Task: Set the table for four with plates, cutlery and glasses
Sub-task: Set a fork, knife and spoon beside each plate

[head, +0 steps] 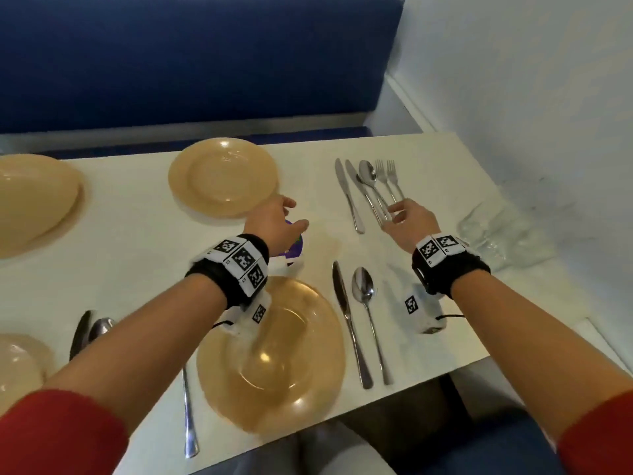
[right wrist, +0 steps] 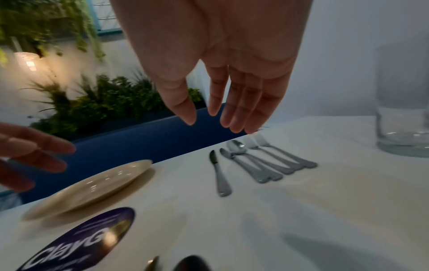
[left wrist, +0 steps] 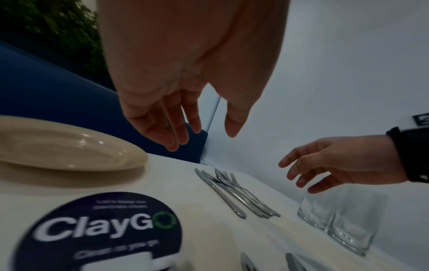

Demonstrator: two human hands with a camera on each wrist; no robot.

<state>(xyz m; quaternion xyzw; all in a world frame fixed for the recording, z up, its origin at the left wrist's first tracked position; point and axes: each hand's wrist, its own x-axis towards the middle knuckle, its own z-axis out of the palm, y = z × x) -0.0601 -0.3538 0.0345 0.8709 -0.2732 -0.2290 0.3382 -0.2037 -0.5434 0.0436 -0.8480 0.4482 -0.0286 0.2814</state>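
Right hand (head: 412, 223), fingers loose and empty, hovers above the steel cutlery cluster (head: 371, 188), seemingly untouched; left hand (head: 274, 225) likewise relaxed, empty.

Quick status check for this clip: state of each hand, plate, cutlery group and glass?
Left hand: open, empty, above table.
Right hand: open, empty, over spare cutlery.
Near plate: flat, empty.
Far plate: flat, empty.
Spare cutlery: bunched, unplaced.
Glasses: upright, empty, by wall.
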